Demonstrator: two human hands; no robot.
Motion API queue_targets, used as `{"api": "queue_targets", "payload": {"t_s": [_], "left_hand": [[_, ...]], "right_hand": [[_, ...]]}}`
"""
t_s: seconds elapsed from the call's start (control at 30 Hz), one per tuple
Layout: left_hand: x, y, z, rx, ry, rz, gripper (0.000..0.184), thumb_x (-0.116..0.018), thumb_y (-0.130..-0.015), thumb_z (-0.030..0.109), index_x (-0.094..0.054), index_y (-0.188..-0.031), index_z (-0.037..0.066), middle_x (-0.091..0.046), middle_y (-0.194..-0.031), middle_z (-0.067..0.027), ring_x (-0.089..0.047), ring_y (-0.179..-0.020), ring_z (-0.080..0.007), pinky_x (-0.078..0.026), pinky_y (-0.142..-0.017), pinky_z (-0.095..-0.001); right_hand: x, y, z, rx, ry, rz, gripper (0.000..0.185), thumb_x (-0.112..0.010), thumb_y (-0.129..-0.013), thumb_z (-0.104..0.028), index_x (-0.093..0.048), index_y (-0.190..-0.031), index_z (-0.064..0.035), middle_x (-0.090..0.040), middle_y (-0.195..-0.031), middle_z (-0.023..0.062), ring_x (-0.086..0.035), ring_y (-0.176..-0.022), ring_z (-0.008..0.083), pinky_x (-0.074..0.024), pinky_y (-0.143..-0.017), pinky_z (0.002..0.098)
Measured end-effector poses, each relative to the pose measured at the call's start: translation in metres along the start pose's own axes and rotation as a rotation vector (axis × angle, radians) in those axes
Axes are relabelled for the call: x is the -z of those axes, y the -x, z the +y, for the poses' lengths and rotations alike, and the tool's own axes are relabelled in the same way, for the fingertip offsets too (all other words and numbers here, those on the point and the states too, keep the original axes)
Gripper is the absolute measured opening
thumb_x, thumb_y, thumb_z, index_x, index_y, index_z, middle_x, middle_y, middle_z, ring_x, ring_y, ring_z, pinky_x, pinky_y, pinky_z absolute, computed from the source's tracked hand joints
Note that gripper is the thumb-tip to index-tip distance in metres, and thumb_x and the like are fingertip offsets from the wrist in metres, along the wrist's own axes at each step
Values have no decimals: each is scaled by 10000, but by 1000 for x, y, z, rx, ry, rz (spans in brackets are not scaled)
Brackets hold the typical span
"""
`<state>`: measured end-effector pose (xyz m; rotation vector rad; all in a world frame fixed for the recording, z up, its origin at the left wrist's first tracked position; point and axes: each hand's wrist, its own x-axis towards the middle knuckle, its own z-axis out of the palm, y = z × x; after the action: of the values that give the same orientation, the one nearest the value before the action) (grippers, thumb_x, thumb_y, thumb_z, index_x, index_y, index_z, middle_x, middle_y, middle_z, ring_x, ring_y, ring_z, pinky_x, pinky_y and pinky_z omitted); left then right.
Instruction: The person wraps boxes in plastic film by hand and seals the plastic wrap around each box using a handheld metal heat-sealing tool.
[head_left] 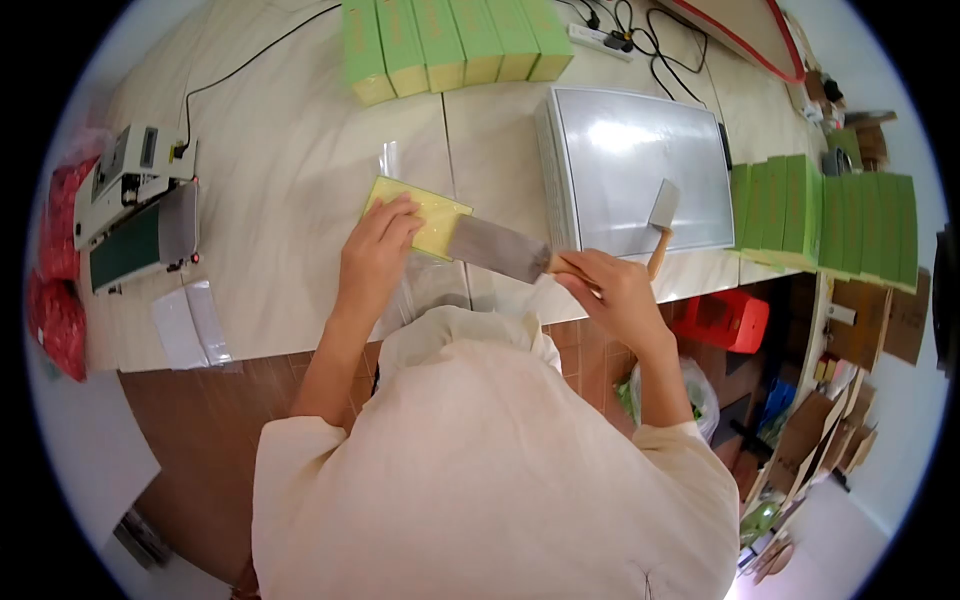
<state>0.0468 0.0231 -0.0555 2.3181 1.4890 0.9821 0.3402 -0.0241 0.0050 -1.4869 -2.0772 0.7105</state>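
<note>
Centrally: yellow, green-edged rectangular box (431, 221), presumably steadied by half-open left hand (382, 234); wooden-handled grey metal blade (496, 248), clasped in right hand (611, 287).

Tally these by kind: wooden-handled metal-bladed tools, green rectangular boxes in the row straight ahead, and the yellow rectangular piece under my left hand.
Wooden-handled metal-bladed tools, one in the right hand, one on the silver-grey rectangular box: 2
Green rectangular boxes: 6
Yellow rectangular piece: 1
Total: 9
</note>
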Motion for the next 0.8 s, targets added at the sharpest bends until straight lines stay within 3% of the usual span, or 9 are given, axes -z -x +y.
{"api": "queue_targets", "payload": {"t_s": [0.13, 0.3, 0.4, 0.5, 0.6, 0.67, 0.7, 0.77, 0.8], "left_hand": [[2, 0, 1, -12, 0, -13, 76, -661, -841, 1, -642, -903, 41, -670, -1042, -59, -646, -1030, -258, -510, -1005, -411], [8, 3, -2, -73, -31, -15, 119, -668, -827, 7, -639, -932, 56, -666, -1037, -51, -645, -988, -264, -542, -926, -382], [20, 9, -3, 44, 60, -71, 127, -623, -855, -10, -641, -969, 44, -665, -1042, -61, -647, -969, -276, -540, -845, -358], [35, 14, -11, 304, 242, -105, 213, -546, -866, -61, -639, -1026, 44, -670, -1044, -74, -654, -943, -275, -526, -790, -341], [41, 18, -30, 317, 321, -55, 332, -521, -832, -91, -632, -1106, 61, -657, -1119, -80, -633, -1007, -269, -497, -872, -355], [44, 15, -34, 148, 193, -76, 474, -552, -791, -84, -612, -1223, 103, -585, -1283, -74, -546, -1188, -279, -422, -1011, -391], [43, 14, -35, 151, 194, -73, 474, -552, -791, -84, -612, -1223, 103, -585, -1283, -74, -546, -1188, -279, -422, -1011, -391], [41, 12, -37, 153, 248, -235, 514, -630, -777, -57, -622, -1254, 132, -470, -1428, -75, -371, -1367, -290, -301, -1141, -420], [40, 10, -37, 154, 249, -234, 514, -630, -777, -57, -622, -1254, 132, -470, -1428, -75, -371, -1367, -290, -301, -1141, -420]], "right_hand": [[10, 6, 1, -164, -123, 39, 172, -684, -899, -136, -665, -1010, -5, -667, -804, 131, -630, -607, 259, -498, -557, 322], [-36, -9, 3, -111, -62, 179, 183, -652, -912, -111, -646, -1057, 1, -659, -826, 132, -625, -601, 269, -495, -546, 341], [-50, -14, -2, -39, -6, 180, 175, -660, -899, -107, -650, -1048, -15, -653, -814, 103, -618, -592, 259, -481, -524, 342], [-58, -15, -11, -7, -3, 187, 178, -666, -889, -104, -649, -1048, -25, -645, -797, 88, -607, -578, 256, -471, -507, 341], [-65, -18, -18, 76, 19, 184, 180, -669, -882, -101, -645, -1049, -40, -625, -768, 74, -593, -566, 255, -459, -488, 349], [-69, -20, -24, 88, 27, 159, 188, -670, -881, -105, -640, -1056, -46, -613, -752, 70, -585, -562, 255, -457, -483, 356], [-70, -22, -27, 99, 34, 138, 195, -672, -880, -109, -635, -1063, -52, -600, -735, 66, -578, -558, 255, -454, -479, 362], [-71, -24, -30, 119, 47, 124, 202, -671, -882, -112, -630, -1071, -56, -591, -726, 65, -576, -558, 256, -453, -479, 364], [-71, -26, -31, 135, 57, 112, 209, -671, -883, -115, -626, -1079, -60, -582, -717, 64, -574, -558, 256, -453, -479, 365]]}}
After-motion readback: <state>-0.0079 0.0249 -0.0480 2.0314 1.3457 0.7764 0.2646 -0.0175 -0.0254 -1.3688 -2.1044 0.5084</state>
